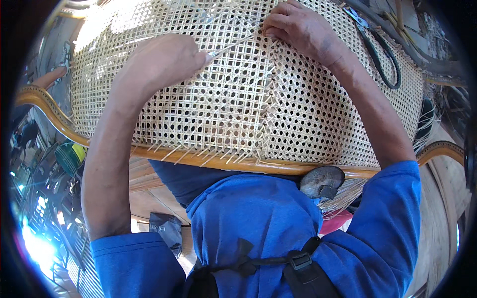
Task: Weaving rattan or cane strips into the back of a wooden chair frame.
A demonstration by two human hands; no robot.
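A woven cane panel (213,109) spreads in front of me, stretched over a varnished wooden frame (278,166). My left hand (169,58) is closed round the handle of an awl (226,48), a thin metal shaft slanting up and right over the weave. Its tip ends close to the fingers of my right hand (300,31). Those fingers are pinched together against the weave, near the top of a braided seam (271,94); what lies between them is hidden. Loose cane ends (208,154) stick out over the frame's near edge.
Pliers with dark handles (377,52) lie on the panel at the right. A round dark object (323,183) sits at the near rail, beside a bundle of loose cane strands (348,196). A grey packet (166,229) lies below left. Another person's hand (49,77) shows at far left.
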